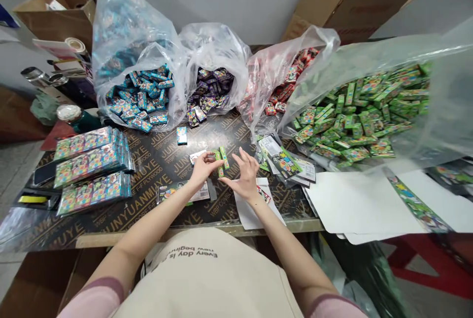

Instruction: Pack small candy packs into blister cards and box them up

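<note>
Several small green boxes (224,157) with colourful print stand close together between my two hands, above the dark tabletop. My left hand (204,169) pinches a green box at their left side, thumb and fingers nearly together. On the other side, my right hand (244,176) has its thumb and fingers spread apart; the thumb tip is near the lower end of the boxes, and I cannot tell if it touches. A white-faced small box (197,156) lies partly hidden behind my left hand. Farther back is a single blue box (182,135). Under my left forearm lies a printed card packet (201,193).
Plastic bags of blue boxes (142,98), purple boxes (214,86), red boxes (291,79) and green boxes (362,111) line the back. Stacked filled packs (92,165) stand left beside a phone (45,174). Printed cards (283,158) and white sheets (362,202) lie right.
</note>
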